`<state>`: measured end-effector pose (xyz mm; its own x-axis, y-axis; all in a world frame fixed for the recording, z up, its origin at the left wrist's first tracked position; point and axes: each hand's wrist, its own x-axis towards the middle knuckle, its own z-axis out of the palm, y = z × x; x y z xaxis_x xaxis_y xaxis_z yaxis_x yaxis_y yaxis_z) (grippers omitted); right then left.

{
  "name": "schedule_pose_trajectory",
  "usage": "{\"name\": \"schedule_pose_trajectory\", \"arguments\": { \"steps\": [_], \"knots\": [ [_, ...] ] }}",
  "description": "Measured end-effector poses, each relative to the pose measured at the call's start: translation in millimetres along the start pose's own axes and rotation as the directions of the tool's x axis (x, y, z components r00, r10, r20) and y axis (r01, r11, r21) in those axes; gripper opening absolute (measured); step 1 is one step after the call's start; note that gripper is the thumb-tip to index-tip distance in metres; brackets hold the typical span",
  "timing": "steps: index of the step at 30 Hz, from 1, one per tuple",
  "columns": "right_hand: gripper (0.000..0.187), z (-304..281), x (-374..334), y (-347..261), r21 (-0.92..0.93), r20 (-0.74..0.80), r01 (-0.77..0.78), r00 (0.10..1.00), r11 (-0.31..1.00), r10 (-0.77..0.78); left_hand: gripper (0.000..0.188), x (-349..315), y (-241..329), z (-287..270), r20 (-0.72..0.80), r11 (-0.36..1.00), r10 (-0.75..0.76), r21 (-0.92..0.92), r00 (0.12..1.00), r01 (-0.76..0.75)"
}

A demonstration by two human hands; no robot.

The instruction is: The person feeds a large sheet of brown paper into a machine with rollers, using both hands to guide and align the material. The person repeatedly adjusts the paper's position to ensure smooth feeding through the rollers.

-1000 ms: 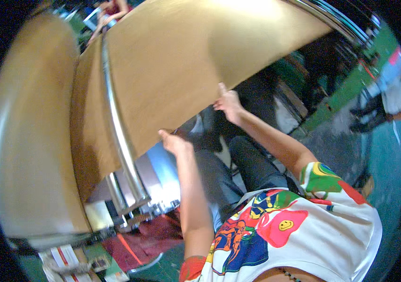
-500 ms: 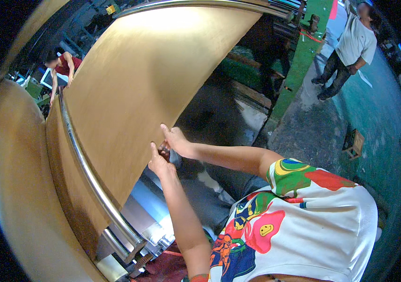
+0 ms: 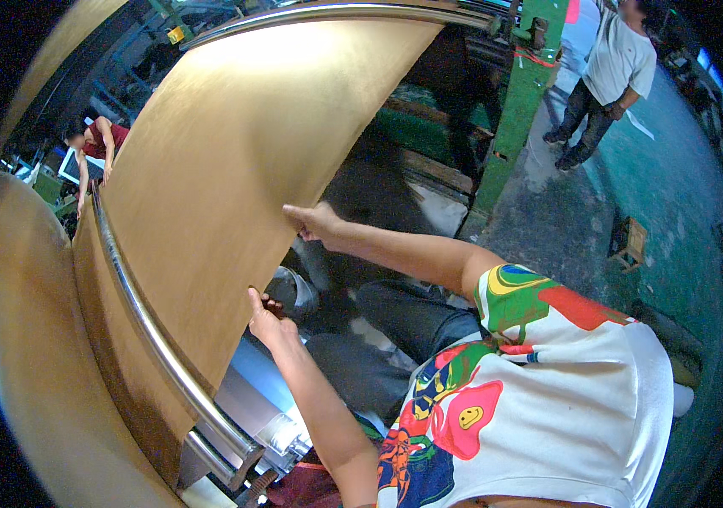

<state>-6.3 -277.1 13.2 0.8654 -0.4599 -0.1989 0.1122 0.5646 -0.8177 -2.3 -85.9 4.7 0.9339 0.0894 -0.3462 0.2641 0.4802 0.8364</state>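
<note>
Both the left hand (image 3: pixel 270 320) and right hand (image 3: pixel 315 222) pinch the brown sheet's (image 3: pixel 234 169) free edge, which could tear if tugged unevenly against the steel roller (image 3: pixel 158 339).

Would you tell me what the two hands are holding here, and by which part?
Both grip the free side edge of the wide tan sheet: the left hand lower down, the right hand higher up along the same edge.

The broad tan sheet (image 3: pixel 234 161) looks like thin wood veneer, matt and finely grained, passing over a glossy polished metal roller (image 3: pixel 158 330), beside a painted green steel post (image 3: pixel 518 102) and a rough, stained floor (image 3: pixel 675 203).
</note>
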Motion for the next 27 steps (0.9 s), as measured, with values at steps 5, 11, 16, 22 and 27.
{"name": "schedule_pose_trajectory", "arguments": {
  "steps": [5,11,16,22,27],
  "knots": [
    [0.033,-14.5,18.0,-7.5,-0.108,-0.128,0.009,0.992,0.994,-0.022,0.027,-1.6,4.8,-4.0,-0.016,1.0,0.002,-0.012,1.0,-0.003],
    [0.044,-21.3,15.8,8.0,-0.205,-0.019,-0.041,0.999,0.978,0.038,0.024,0.8,1.0,-21.5,-0.037,1.0,0.002,-0.011,0.999,-0.002],
    [0.046,-13.2,7.6,13.4,-0.234,-0.03,-0.039,0.999,0.972,0.032,0.021,-7.3,2.1,-26.3,-0.046,0.996,0.045,-0.076,0.998,-0.049],
    [0.047,-9.7,8.9,25.4,-0.186,0.001,-0.125,0.992,0.975,0.127,0.022,-5.7,4.3,-36.1,-0.074,0.995,0.06,-0.069,0.995,-0.065],
    [0.047,6.4,-7.0,24.0,-0.103,0.009,-0.148,0.989,0.984,0.15,0.022,-8.2,11.6,-41.2,-0.132,0.986,0.127,-0.087,0.983,-0.139]
  ]
}}
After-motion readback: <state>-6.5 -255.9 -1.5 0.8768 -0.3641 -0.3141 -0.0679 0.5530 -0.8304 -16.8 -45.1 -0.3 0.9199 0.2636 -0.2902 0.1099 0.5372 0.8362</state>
